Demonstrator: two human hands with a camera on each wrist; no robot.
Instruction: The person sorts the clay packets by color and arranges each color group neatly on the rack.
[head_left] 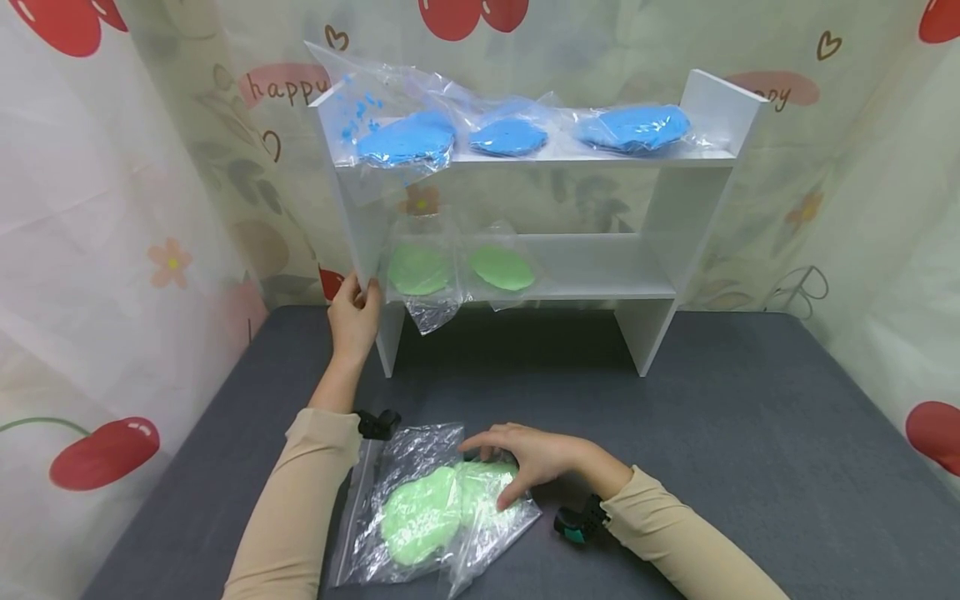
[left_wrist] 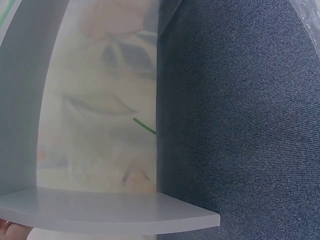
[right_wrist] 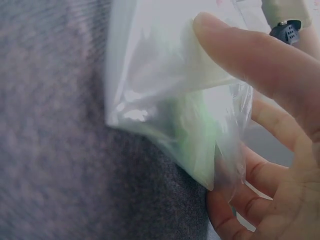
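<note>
My left hand (head_left: 354, 321) grips the left side panel (head_left: 351, 208) of a white two-tier shelf; in the left wrist view only its fingertips (left_wrist: 15, 231) show, at the panel's edge. On the dark table, my right hand (head_left: 543, 458) holds a clear plastic bag (head_left: 491, 542) with a flat light green lump inside. In the right wrist view, its thumb (right_wrist: 250, 55) lies across the clear film and the other fingers curl at the bag's edge. Another clear bag (head_left: 367, 533) with a light green lump (head_left: 420, 517) lies to the left, overlapped by the held one.
Several blue lumps in clear bags (head_left: 633, 129) lie along the top shelf board. Two bagged green lumps (head_left: 501, 267) sit on the lower board (head_left: 600, 283), toward its left. Printed curtains (head_left: 885, 250) surround the dark table (head_left: 750, 467). A thin cord (head_left: 806, 287) hangs behind the table at right.
</note>
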